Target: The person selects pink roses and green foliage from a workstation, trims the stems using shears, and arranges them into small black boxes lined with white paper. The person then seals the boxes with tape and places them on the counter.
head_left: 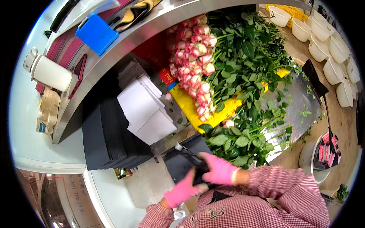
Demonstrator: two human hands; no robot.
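Both my hands wear pink gloves, low in the middle of the head view. My right hand (219, 169) is closed around a long black hand tool with a metal tip (188, 152); its exact kind is unclear. Close below it, my left hand (184, 192) has its thumb and fingers spread, slightly blurred, beside a dark object against my body. Under the tool lies a black sheet (175, 167). Beyond my hands, pink-and-white roses (194, 57) are heaped with their heads to the left and green leafy stems (247, 49) to the right, partly over a yellow wrapper (186, 104).
Left of the roses sit white cards (140, 102) and a stack of black sheets (102, 133). A metal-edged shelf above carries a blue box (97, 34) and a white bottle (52, 72). White tubs (318, 48) line the floor at right, near a white bucket (306, 155).
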